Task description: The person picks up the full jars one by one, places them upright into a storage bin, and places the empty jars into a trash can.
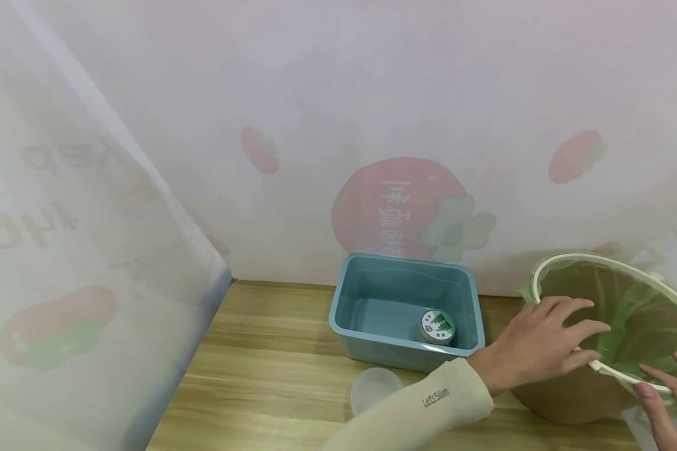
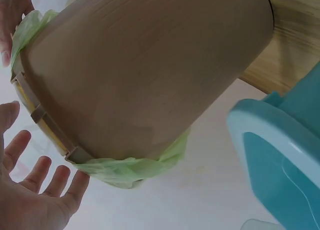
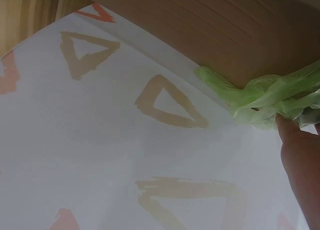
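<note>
A brown trash bin (image 1: 575, 394) with a cream rim (image 1: 615, 263) and a green plastic liner (image 1: 626, 332) stands at the right. My left hand (image 1: 541, 344) reaches over the rim's near left side, fingers spread. In the left wrist view, that hand (image 2: 37, 200) has its fingers apart beside the rim and liner edge. My right hand (image 1: 674, 407) grips the rim's near right side, thumb outside and fingers over the edge. In the right wrist view, a digit of the right hand (image 3: 302, 160) presses into the gathered liner (image 3: 270, 97).
Left of the bin sits a blue tub (image 1: 406, 357), with a round container (image 1: 437, 327) with a green-and-white top inside. A translucent disc (image 1: 375, 388) lies on the wooden table (image 1: 259, 376), near my left sleeve. A printed curtain (image 1: 293, 219) hangs behind.
</note>
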### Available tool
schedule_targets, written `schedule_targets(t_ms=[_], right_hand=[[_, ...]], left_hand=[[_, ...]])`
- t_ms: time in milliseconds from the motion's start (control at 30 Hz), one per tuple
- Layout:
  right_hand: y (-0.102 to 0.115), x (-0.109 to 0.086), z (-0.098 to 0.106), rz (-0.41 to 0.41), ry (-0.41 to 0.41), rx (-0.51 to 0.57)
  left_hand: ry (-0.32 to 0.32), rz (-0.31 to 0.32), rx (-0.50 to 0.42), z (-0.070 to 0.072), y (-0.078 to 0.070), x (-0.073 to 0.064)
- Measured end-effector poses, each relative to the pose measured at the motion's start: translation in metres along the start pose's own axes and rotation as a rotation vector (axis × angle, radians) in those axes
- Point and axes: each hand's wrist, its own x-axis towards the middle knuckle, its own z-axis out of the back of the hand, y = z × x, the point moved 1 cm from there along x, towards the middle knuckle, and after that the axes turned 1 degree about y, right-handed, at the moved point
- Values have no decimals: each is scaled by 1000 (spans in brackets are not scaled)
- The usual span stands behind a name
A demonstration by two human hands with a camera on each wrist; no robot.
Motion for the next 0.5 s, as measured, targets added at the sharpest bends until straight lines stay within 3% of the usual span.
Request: schedule_targets(t_ms=[267,500], right_hand=[[-3,-2,-3,16,1,21],[-2,2,-1,13,10,52]], left_hand=[[-50,27,-31,3,14,-26],[-114,-21,-24,0,25,-61]])
